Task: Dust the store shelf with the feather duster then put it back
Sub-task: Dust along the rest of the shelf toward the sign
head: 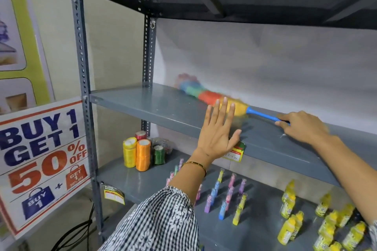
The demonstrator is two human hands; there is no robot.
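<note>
A checked fabric sleeve (163, 222) is seen nearest, with a thin gold bangle (194, 165) at the wrist above it. On the lower shelf (142, 181), small yellow plastic bottles (289, 228), pastel upright packets (224, 195) and glossy cylindrical thread spools (142, 155) are arranged. The left hand (218, 130) is held flat, fingers spread, nothing grasped, before the edge of the smooth grey metal middle shelf (163, 106). The right hand (302, 126) is closed on the ribbed blue plastic handle of the feather duster (208, 94), whose fluffy rainbow head, blurred, is laid along the back of that shelf, against the white wall (265, 63).
</note>
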